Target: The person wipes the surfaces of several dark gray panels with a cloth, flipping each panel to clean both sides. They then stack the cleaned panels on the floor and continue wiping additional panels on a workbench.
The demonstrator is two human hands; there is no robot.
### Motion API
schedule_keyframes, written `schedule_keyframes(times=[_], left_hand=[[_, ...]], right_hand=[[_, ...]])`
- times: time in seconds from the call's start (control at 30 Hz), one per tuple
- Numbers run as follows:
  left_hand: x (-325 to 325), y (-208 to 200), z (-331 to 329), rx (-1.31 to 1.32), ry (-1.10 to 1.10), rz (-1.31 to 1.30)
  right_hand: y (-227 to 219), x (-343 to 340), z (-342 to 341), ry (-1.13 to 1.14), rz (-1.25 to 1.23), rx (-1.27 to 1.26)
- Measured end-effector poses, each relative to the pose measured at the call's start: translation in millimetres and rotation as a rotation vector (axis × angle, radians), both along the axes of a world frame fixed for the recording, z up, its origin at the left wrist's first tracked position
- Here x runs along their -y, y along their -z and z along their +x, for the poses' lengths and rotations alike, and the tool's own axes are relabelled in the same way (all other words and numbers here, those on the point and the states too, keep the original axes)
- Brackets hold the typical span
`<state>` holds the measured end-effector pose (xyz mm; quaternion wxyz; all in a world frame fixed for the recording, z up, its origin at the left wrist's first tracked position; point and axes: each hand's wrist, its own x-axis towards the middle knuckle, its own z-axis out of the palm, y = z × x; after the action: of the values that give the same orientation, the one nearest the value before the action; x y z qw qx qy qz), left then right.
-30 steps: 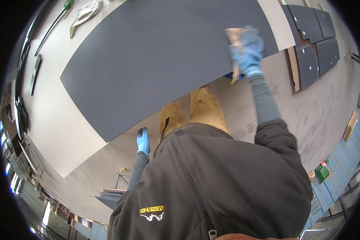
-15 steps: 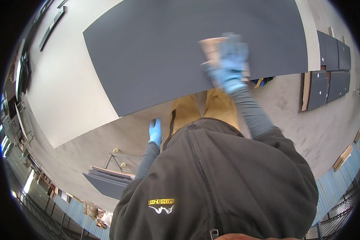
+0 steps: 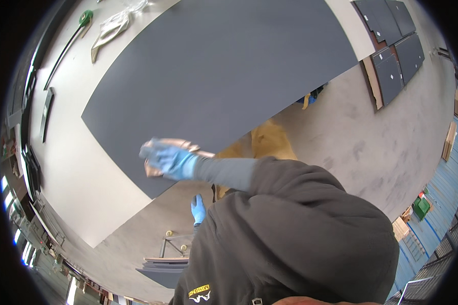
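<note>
A large dark grey panel (image 3: 213,76) lies flat on a white-topped table. My right hand (image 3: 170,160), in a blue glove, presses a pinkish-beige cloth (image 3: 152,170) onto the panel close to its near left corner. The hand is blurred a little by motion, and folds of cloth stick out around the fingers. Below the table edge my left hand (image 3: 198,209), also gloved in blue, hangs low by my side, apart from the panel. Its fingers point away from me, loosely stretched, with nothing visible in them.
White tabletop (image 3: 107,203) borders the panel. On it lie a green tape measure (image 3: 85,19), a crumpled whitish bag (image 3: 112,28) and a dark bar (image 3: 47,114). Stacked dark panels (image 3: 389,76) stand at the right. A wheeled rack (image 3: 163,264) holds more panels at lower left.
My right hand has swept the cloth leftward across the panel, from near its right part to the near left corner. The view has turned left. My left hand still hangs low.
</note>
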<state>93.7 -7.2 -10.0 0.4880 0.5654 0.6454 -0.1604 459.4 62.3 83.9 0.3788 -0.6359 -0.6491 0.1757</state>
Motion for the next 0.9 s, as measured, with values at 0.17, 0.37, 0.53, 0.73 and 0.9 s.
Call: schedule_keyframes(times=[0.17,0.37,0.53,0.73,0.9], left_hand=[[-2.9,-34.8,97.4,-0.021,0.008,-0.067],[11.7,-32.3,172.8,0.083,0.041,-0.091],[12.6,-37.3,167.6,0.048,0.083,-0.103],[-2.0,-26.3,95.7,0.062,-0.157,-0.157],[-11.9,-8.2,38.1,0.147,-0.216,-0.077]], right_hand=[[-42.6,180.9,210.6,0.698,-0.273,0.158],[-13.3,377.8,423.0,1.056,-0.439,0.569],[35.3,390.5,482.0,1.155,-0.577,0.829],[13.2,223.5,427.0,1.044,-0.528,0.856],[1.9,-5.0,227.9,0.612,-0.053,0.547]])
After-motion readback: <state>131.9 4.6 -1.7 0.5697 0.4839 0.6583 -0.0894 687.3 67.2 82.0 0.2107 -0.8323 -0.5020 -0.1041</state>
